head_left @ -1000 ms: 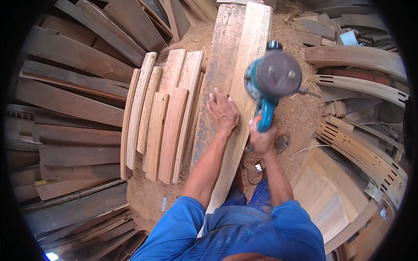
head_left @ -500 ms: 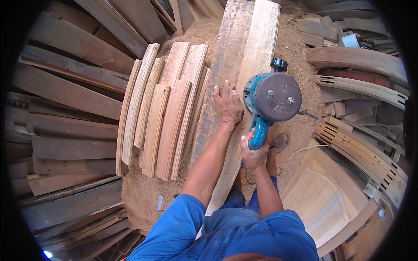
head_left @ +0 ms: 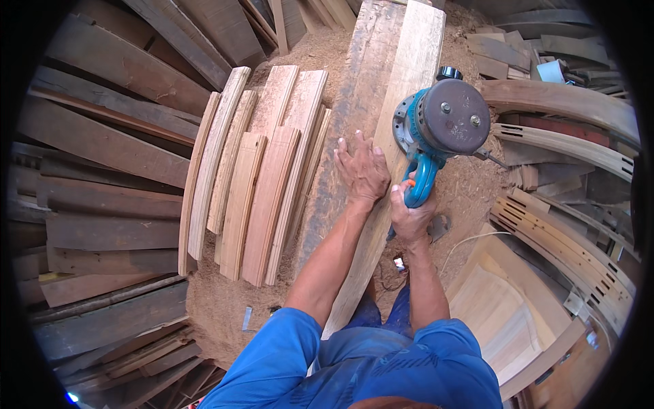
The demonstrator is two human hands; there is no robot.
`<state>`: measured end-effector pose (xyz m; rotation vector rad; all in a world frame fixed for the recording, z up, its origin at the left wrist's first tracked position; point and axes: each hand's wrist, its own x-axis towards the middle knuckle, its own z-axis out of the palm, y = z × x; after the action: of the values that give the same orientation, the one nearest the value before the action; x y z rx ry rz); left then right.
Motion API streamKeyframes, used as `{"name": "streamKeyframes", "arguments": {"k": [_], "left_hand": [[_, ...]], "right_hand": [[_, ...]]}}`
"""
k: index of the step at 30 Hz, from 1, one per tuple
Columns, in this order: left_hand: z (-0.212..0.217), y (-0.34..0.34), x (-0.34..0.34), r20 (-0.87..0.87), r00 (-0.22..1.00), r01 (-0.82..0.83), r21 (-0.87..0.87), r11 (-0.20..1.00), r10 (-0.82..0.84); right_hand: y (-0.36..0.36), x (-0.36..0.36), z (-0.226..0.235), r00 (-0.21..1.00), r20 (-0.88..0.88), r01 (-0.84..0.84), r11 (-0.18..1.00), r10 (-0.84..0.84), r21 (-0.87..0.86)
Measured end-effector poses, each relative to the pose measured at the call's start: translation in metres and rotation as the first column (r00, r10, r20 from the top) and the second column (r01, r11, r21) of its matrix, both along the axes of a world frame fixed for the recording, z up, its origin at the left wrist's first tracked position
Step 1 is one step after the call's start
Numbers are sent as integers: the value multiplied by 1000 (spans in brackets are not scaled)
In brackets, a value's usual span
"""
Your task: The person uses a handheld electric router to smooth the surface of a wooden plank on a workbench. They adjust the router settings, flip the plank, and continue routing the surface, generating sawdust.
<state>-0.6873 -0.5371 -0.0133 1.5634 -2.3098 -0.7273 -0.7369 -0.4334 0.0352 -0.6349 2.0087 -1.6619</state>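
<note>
A teal router with a round dark cap is found at the right-hand edge of a long pale plank, its base partly over the wood; whether full contact is made cannot be confirmed from above. The router lies directly ahead of the right hand, the nearer of the two, by which its looped handle is gripped; the fingers are closed around the handle, with the thumb beside an orange trigger. The long axis of the plank is directed away from the body, leaning slightly rightward, and the router is placed along that line. The left hand is set flat at the plank's left edge, fingers spread over the worn counter and closed on nothing. To the left of the counter, moulded wooden pieces are laid side by side, roughly parallel to it, amid sawdust. At the right, a pale wooden panel and slotted curved rails are noted. Dark boards are stacked along the far left.
</note>
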Motion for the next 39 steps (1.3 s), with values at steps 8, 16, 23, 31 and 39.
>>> {"name": "streamKeyframes", "arguments": {"k": [8,16,23,31,39], "left_hand": [[-4,1,-1,30,999,19,-13,1000,-18],[-5,1,-1,23,1000,14,-4,1000,-14],[-3,0,-1,39,999,32,12,999,-33],[2,1,-4,89,994,64,20,998,-65],[6,0,-4,106,992,67,55,996,-72]], "right_hand": [[-15,-17,-1,999,-12,31,999,-31,-13],[-31,-34,-4,998,-63,26,999,-28,-42],[-52,-59,-9,997,-72,31,997,-36,-70],[-80,-97,-11,994,-107,20,997,-29,-79],[-106,-124,-15,996,-70,46,996,-51,-83]]}}
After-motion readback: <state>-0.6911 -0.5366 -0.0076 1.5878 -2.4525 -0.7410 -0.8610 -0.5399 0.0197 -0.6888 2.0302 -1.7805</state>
